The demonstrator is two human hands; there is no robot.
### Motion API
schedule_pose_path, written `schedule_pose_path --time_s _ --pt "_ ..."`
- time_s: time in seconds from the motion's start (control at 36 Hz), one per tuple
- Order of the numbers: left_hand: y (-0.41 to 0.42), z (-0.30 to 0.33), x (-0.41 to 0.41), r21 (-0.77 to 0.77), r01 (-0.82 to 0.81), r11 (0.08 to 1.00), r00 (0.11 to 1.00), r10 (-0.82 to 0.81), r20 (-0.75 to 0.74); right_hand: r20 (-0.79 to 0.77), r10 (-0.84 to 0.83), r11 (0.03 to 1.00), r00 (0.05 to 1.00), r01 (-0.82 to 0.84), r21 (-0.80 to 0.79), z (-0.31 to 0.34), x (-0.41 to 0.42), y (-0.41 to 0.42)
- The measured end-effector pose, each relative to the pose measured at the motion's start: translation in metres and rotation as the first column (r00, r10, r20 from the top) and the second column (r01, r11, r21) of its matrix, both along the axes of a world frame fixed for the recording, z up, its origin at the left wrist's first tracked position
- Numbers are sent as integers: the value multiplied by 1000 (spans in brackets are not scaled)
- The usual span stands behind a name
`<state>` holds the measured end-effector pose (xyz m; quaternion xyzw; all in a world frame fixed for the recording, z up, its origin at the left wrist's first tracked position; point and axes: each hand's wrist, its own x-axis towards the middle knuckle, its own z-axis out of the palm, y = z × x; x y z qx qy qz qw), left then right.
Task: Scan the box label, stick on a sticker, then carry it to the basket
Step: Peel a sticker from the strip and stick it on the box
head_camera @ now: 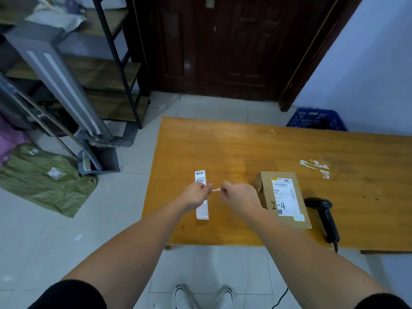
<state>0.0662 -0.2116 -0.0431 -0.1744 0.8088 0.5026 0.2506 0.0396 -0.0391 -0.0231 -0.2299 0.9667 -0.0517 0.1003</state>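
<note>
far left: green bag [44, 179] slumped on the tiled floor, its upper edge tucked behind a grey stand; small white tags on it, print unreadable. dark metal shelf rack [111, 70] behind, blurred, top cut off by the frame.

left hand [193, 196] hovers over the sticker strip [202, 208], which lies flat on the orange wooden counter [223, 148]. the hand covers the strip's middle; two printed stickers show above it, blank backing below. left grip: fingers curled closed, tips pinched at the strip's right edge; whether they press the backing or only touch it cannot be told.

between the hands: one small sticker [216, 189], seen nearly edge-on, text illegible. right hand [238, 198] has it pinched between thumb and forefinger, other fingers folded in. whether the sticker's left end is free of the strip cannot be told.

right of the right hand: cardboard box [282, 197] resting on the counter, label face up, "2-4" handwritten on it; barcode and fine print too small to read. the wrist overlaps its near left corner.

just beside the box, black handheld scanner [323, 217] lying on the counter, cable dropping over the near edge.

far right, beyond the counter: blue basket [316, 119] on the floor against the wall, lower part hidden by the counter. white smear [316, 167] on the counter top.
</note>
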Motion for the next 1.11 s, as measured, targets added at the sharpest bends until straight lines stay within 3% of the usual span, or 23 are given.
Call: schedule_pose_path --time_s 0.17,0.28,0.39,0.47,0.58,0.78,1.11 --pt "23 37 -6 90 -24 996 998 30 -63 -26 -55 997 998 53 -56 39 0 24" --pt "45 57 -11 10 -35 999 988 36 -151 111 -140 973 984 158 -171 59 -4 45" --pt "70 71 -14 -208 37 977 957 -95 -275 354 -250 847 901 381 -372 71 -7 66" --pt "90 77 -17 -233 18 972 942 -95 -322 497 -300 684 814 546 -483 74 -17 80" --pt "118 85 -22 -311 -2 950 929 -113 -352 471 -299 676 830 533 -509 80 -31 103" --pt "161 88 -38 -492 28 870 947 -181 -266 525 -235 667 818 528 -525 78 -54 146" --pt "190 79 -60 -535 67 842 965 -190 -179 589 -216 638 778 569 -518 56 -85 175"
